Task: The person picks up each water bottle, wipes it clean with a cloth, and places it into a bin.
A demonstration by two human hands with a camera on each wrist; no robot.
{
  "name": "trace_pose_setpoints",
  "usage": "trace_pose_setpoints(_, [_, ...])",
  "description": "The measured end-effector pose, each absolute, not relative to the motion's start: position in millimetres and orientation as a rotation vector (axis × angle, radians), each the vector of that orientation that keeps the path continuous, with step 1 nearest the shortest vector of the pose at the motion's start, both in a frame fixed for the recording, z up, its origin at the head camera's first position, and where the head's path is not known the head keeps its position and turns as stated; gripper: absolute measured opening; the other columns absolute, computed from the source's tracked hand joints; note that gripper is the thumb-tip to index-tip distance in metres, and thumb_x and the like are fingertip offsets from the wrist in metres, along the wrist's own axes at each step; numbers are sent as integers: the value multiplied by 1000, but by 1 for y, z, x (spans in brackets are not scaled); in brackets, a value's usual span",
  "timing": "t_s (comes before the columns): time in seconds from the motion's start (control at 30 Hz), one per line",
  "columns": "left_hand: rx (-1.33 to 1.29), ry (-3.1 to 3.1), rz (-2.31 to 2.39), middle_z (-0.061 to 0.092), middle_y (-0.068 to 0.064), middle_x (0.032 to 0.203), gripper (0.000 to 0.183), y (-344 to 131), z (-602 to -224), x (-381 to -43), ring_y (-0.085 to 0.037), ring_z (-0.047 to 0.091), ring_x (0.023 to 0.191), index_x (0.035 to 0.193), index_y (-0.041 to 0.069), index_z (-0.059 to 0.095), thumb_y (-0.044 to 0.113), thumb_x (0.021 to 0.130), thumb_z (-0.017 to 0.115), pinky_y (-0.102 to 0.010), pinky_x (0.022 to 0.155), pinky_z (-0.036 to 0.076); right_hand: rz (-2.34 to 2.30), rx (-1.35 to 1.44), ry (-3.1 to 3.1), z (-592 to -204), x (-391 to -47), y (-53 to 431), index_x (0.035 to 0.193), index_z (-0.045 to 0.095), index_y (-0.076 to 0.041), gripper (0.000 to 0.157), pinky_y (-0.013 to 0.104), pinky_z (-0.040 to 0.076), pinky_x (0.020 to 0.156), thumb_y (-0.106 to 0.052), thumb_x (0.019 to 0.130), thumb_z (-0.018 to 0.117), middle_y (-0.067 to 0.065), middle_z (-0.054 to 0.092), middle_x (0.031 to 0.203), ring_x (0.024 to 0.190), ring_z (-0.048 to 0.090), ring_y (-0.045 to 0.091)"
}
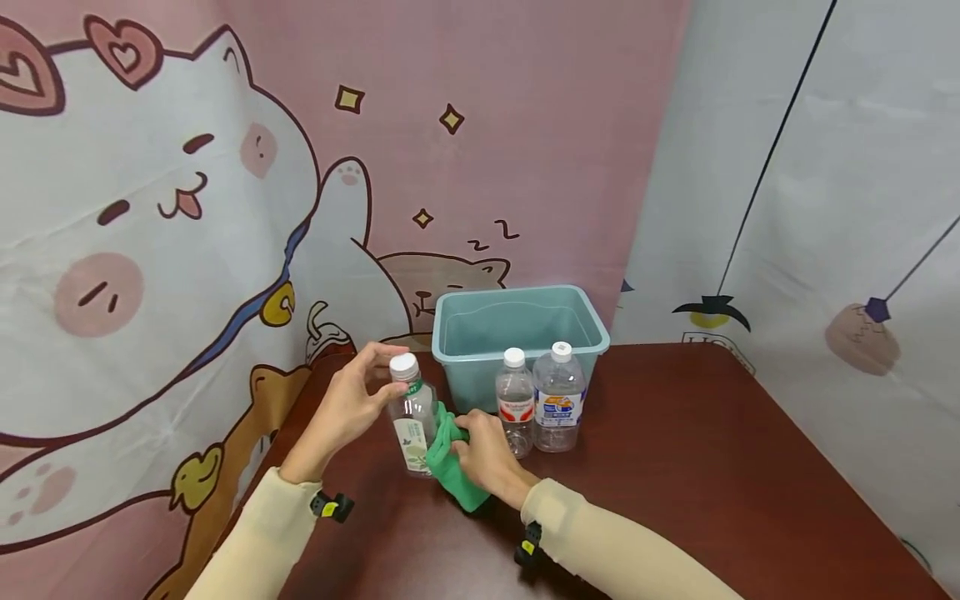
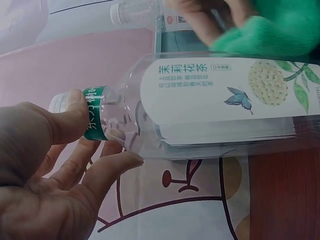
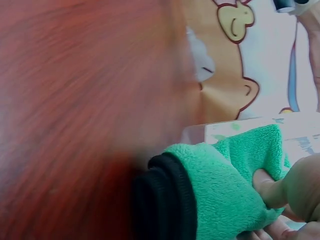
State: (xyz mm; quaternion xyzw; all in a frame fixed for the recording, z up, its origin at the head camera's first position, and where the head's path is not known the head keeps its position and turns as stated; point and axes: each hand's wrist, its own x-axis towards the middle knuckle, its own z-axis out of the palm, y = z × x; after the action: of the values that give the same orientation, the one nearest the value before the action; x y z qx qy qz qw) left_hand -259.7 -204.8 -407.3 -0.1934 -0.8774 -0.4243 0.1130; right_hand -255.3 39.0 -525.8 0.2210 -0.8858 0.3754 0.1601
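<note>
My left hand [image 1: 351, 403] holds a clear plastic tea bottle [image 1: 413, 417] by its white cap and green-banded neck, thumb on one side and fingers on the other. The bottle stands slightly tilted and carries a white label with flowers and a butterfly [image 2: 239, 100]. In my right hand [image 1: 491, 454] a folded green cloth [image 1: 457, 471] is gripped, its edge against the bottle's right side. The right wrist view shows the thumb pressing into the fluffy cloth [image 3: 225, 185], which has a dark edge, with the bottle's label partly hidden behind it.
Right of the cloth stand a small clear bottle [image 1: 515, 400] with a red label and a larger clear bottle [image 1: 558, 404] with a blue and orange label. Behind them sits a light blue plastic bin [image 1: 521, 350]. The dark red-brown table [image 1: 697, 467] meets patterned wall cloths.
</note>
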Motion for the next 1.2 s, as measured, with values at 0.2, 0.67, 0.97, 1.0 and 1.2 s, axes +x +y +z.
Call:
trace_pose_setpoints(0.2, [-576,-2559,-1256,82,-10,138,59,-207,-409,-261,-32,82,122,155,20,66,5,102,89,-48,99,71,1131,601,-2395,-501,-253,37,123,88,3,31,44,69,89,4,92,90,14,85,105,101,83,30])
trace_pose_setpoints(0.67, [-580,-2530,-1285,84,-10,134,56,-206,-410,-262,-31,84,117,152,18,70,5,101,90,-22,92,65,1281,632,-2243,-452,-253,27,138,84,-1,35,41,69,92,-9,104,87,11,80,115,108,81,27])
trace_pose_setpoints(0.97, [-570,-2517,-1324,85,-10,133,53,-205,-413,-266,-31,84,116,150,21,72,6,102,89,-19,89,64,1326,648,-2181,-441,-258,20,139,83,2,37,48,71,97,-3,103,87,13,80,120,114,82,30])
trace_pose_setpoints(1.0, [-566,-2516,-1324,85,-10,133,53,-206,-412,-266,-30,84,116,150,21,72,6,102,89,-18,89,64,1326,649,-2177,-441,-258,20,139,83,1,37,48,71,97,-2,103,87,13,80,120,114,82,29])
trace_pose_setpoints(1.2, [-544,-2503,-1332,86,-11,132,52,-206,-412,-266,-31,84,114,149,21,73,7,102,90,-19,86,64,1282,660,-2172,-439,-262,18,139,83,1,38,48,71,97,-2,102,87,14,80,120,113,82,30])
